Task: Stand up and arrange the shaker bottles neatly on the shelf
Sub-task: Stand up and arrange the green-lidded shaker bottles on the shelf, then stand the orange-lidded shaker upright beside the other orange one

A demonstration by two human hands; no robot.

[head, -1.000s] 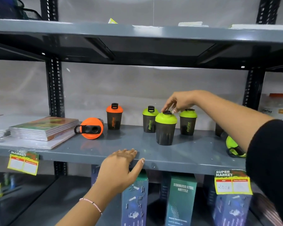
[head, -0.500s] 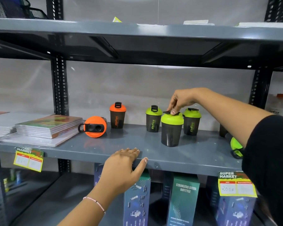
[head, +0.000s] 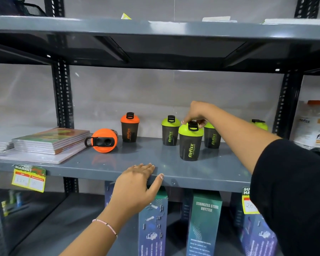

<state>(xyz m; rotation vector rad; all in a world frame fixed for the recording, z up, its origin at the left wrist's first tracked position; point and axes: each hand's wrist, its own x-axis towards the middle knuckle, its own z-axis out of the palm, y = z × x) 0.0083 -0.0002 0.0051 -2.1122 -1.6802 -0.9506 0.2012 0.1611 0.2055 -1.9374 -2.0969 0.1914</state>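
While the left hand [head: 137, 183] lies flat on the front lip of the shelf [head: 201, 174], fingers spread wide and holding nothing, the right hand [head: 197, 112] reaches over the front green bottle [head: 190, 143], its fingertips [head: 184, 122] pinched at the black cap loop. That bottle stands upright, forward of two more upright green bottles [head: 170, 131] just behind it. An orange bottle [head: 129, 128] stands upright well to the left; beside it another orange one [head: 103, 140] lies on its side near a stack of books [head: 50, 140]. A further green lid [head: 260, 124] shows behind the right forearm.
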